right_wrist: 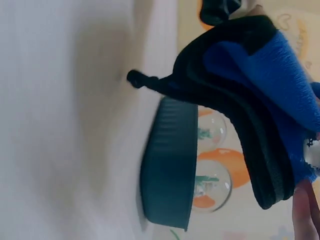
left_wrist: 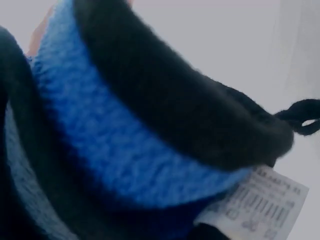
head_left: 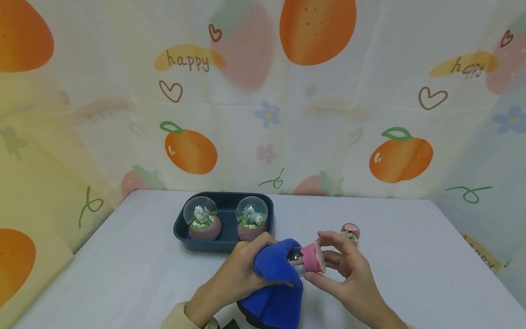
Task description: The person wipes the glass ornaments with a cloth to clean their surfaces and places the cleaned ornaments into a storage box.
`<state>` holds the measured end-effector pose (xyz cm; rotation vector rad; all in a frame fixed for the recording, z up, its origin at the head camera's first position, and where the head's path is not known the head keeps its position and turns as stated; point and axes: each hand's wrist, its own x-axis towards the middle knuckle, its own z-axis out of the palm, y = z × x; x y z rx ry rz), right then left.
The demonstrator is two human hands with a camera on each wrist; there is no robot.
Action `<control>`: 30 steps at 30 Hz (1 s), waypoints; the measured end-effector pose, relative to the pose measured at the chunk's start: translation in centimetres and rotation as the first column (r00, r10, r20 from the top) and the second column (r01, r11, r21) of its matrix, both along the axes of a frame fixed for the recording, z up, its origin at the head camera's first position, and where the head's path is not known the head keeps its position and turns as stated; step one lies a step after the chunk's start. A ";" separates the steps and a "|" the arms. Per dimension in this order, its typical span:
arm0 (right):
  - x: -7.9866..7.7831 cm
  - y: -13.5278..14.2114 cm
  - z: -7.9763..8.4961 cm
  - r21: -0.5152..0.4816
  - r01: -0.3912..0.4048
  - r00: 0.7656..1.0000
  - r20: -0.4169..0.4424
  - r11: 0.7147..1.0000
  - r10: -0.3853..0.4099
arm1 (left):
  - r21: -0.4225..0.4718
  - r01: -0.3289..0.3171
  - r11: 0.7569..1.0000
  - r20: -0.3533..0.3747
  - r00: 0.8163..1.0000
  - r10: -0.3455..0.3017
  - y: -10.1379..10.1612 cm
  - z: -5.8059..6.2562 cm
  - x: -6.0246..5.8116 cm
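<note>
My left hand [head_left: 242,267] grips a blue cloth [head_left: 277,297] with dark edging, which is wrapped against a small snow globe [head_left: 313,258] with a pink base. The globe lies tilted sideways, its base towards my right hand [head_left: 349,272], which pinches that base between thumb and fingers. Most of the clear dome is hidden in the cloth. Close up in the left wrist view, the cloth [left_wrist: 115,130] shows a black border, a cord loop and a white printed label [left_wrist: 257,210]. The right wrist view has the cloth [right_wrist: 285,75] hanging above the table.
Behind my hands stands a dark blue tray [head_left: 227,196] bearing two larger snow globes, one on the left [head_left: 204,228] and one on the right [head_left: 251,219]. Another small pink globe [head_left: 350,232] sits on the white-covered table [head_left: 123,274], just beyond my right hand. A patterned curtain [head_left: 246,137] hangs behind.
</note>
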<state>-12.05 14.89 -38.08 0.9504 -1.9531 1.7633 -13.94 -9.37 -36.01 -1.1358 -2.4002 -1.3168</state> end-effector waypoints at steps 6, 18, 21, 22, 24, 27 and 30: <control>-0.3 0.5 0.4 -0.095 -0.142 0.942 0.293 0.985 0.164 | 0.008 0.022 1.000 0.000 1.000 -0.022 0.1 -0.1 -0.1; -0.6 0.4 -0.1 -0.078 -0.229 0.950 0.199 0.970 0.240 | -0.010 -0.003 1.000 0.067 0.998 0.004 0.2 0.1 0.1; -0.5 0.4 0.0 -0.102 -0.234 0.954 0.165 0.967 0.249 | 0.011 -0.019 1.000 0.081 0.997 0.018 0.2 0.2 0.1; -0.5 0.4 0.0 -0.111 -0.251 0.951 0.159 0.962 0.266 | 0.025 -0.021 0.999 0.083 0.996 0.018 0.2 0.2 0.0; -0.5 0.5 0.0 -0.111 -0.273 0.942 0.169 0.956 0.289 | 0.048 -0.016 0.999 0.085 0.996 0.012 0.1 0.2 0.0; -0.6 0.6 0.1 -0.096 -0.304 0.934 0.168 0.948 0.316 | 0.074 -0.023 0.997 0.101 0.995 0.015 -0.1 0.3 0.0; -0.5 0.7 0.4 -0.027 -0.258 0.949 0.179 0.966 0.258 | 0.086 -0.040 0.995 0.130 0.991 0.029 -0.3 0.6 0.0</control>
